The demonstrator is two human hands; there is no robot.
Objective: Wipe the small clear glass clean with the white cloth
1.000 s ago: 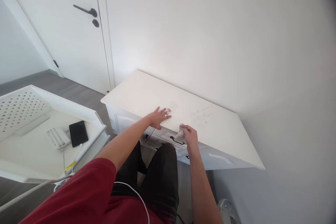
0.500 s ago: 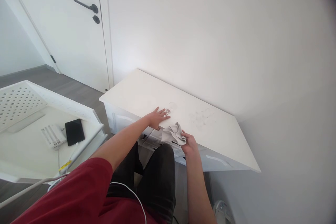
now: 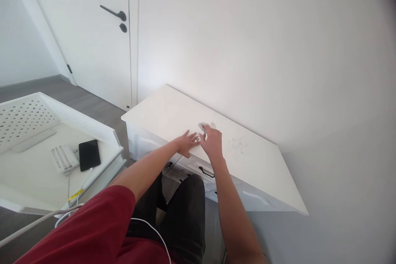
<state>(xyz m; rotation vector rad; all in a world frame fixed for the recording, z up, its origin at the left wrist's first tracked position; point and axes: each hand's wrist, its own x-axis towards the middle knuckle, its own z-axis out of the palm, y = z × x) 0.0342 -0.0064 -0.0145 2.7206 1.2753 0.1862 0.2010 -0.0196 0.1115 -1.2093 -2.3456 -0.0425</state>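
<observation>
My left hand [image 3: 185,143] rests palm down on the white dresser top [image 3: 167,111] near its front edge, fingers spread. A small, clear, shiny thing [image 3: 199,136] lies at its fingertips; its kind is hard to make out. My right hand [image 3: 213,142] grips a light grey cloth [image 3: 202,126], mostly hidden beneath the fingers, over the dresser top close by the clear thing. To the right of this hand, wet-looking smudges [image 3: 238,145] mark the white surface.
Drawers with dark handles [image 3: 206,172] face my knees. At left, a white cart [image 3: 40,181] holds a black phone [image 3: 89,155] and a white power strip [image 3: 64,159]. A white cable [image 3: 151,227] crosses my lap. Behind stand the wall and a door [image 3: 86,45].
My right hand has moved forward and left with the cloth, from the front edge onto the dresser top beside my left hand. My left hand stays in about the same place.
</observation>
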